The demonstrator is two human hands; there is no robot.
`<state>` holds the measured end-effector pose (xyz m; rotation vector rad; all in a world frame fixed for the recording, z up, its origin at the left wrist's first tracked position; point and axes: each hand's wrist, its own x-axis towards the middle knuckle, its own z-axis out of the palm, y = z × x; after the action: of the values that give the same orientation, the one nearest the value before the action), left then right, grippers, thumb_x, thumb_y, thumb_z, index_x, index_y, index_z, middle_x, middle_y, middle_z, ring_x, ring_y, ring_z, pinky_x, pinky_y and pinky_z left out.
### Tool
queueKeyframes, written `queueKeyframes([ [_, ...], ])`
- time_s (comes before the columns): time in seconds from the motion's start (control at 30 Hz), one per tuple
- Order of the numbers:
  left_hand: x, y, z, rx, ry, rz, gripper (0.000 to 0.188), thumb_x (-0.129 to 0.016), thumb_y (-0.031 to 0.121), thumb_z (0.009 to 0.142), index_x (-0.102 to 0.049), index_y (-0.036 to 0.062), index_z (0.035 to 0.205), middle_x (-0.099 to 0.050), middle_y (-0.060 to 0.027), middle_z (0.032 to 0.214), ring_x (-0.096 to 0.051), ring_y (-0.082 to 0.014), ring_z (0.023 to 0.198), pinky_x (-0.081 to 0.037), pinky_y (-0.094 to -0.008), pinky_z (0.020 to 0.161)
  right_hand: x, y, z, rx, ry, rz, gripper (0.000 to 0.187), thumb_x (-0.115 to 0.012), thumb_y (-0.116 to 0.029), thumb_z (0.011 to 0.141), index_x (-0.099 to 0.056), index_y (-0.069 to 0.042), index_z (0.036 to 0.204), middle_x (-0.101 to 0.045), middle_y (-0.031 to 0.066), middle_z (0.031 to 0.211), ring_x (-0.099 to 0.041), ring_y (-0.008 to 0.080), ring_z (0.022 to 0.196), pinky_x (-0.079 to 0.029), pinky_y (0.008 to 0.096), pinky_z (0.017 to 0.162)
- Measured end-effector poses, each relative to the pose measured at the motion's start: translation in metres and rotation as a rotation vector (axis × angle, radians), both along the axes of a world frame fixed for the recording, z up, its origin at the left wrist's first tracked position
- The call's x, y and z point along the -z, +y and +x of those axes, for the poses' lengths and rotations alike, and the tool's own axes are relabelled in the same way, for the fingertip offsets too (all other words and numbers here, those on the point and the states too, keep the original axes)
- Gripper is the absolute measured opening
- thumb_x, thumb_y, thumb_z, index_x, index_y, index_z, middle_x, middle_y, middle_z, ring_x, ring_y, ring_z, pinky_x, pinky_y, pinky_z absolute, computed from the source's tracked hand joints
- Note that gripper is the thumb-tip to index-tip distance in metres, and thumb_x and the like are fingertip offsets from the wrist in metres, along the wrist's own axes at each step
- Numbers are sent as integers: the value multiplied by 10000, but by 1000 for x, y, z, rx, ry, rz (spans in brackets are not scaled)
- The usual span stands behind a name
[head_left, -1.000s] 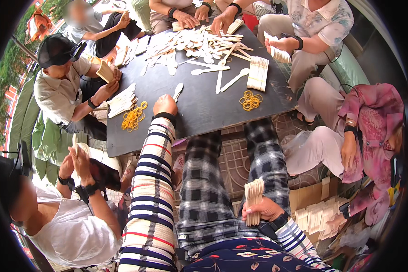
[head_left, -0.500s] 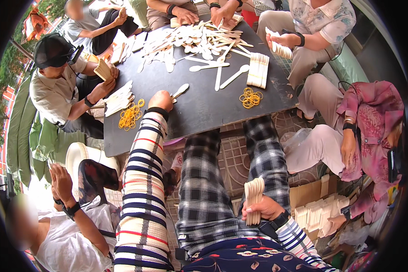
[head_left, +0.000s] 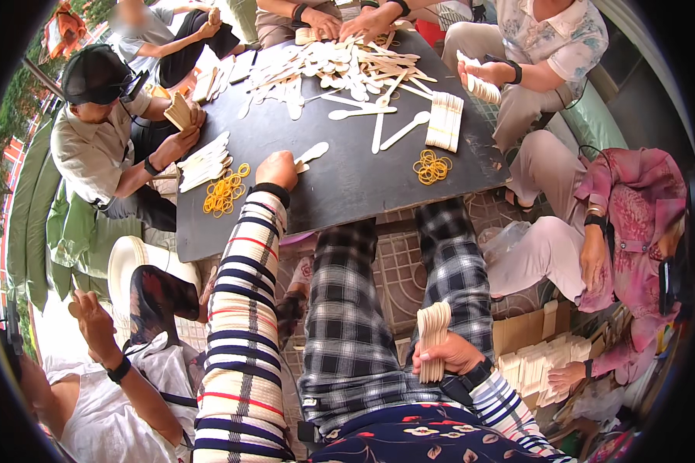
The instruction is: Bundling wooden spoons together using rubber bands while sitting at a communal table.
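My left hand [head_left: 277, 170] reaches onto the near part of the black table, its fingers closed on a pale wooden spoon [head_left: 314, 151] whose round end points up and to the right. A second spoon's tip seems to lie under it. Over my right thigh, my right hand [head_left: 454, 357] is wrapped around an upright bundle of wooden spoons [head_left: 434, 322], their rounded ends at the top. Farther off on the table are loose spoons [head_left: 347, 115], a rubber-banded stack of spoons [head_left: 444, 123] and a pile of yellow rubber bands [head_left: 432, 167].
A large heap of spoons [head_left: 340, 68] covers the table's far side. More rubber bands [head_left: 225, 193] and spoons [head_left: 205, 164] lie at its left edge. Several people sit around, some holding spoons. A cardboard box [head_left: 527, 333] with spoons stands at my right.
My left hand has barely shifted; the spoon in it now lies flatter toward the right. At lower left, a person's raised hands have moved lower. My right hand stays still.
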<state>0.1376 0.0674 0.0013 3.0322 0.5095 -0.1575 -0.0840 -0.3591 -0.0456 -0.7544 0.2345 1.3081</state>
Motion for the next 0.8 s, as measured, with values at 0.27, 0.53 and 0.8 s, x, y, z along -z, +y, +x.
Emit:
queueKeyframes([
  [0.27, 6, 1, -5, -8, -18, 20, 166, -604, 138, 786, -668, 57, 916, -652, -172, 976, -624, -324, 959, -501, -414, 818, 3, -2, -1, -20, 9, -6, 221, -686, -49, 764, -597, 36, 948, -639, 137, 844, -659, 263, 792, -549, 414, 770],
  [0.53, 22, 9, -16, 6, -203, -61, 167, -529, 136, 821, -628, 36, 910, -630, -215, 947, -615, -367, 934, -480, -445, 833, 0, -1, -3, -10, -13, -15, 193, -672, -61, 777, -609, 42, 927, -648, 133, 815, -662, 234, 751, -556, 353, 732],
  [0.8, 2, 35, -34, -294, -508, -941, 181, -511, 73, 778, -555, -29, 921, -641, -202, 754, -636, -315, 692, -506, -376, 611, -1, 1, -4, -17, -17, -7, 203, -675, -66, 775, -608, 40, 935, -647, 133, 812, -665, 237, 748, -557, 356, 731],
])
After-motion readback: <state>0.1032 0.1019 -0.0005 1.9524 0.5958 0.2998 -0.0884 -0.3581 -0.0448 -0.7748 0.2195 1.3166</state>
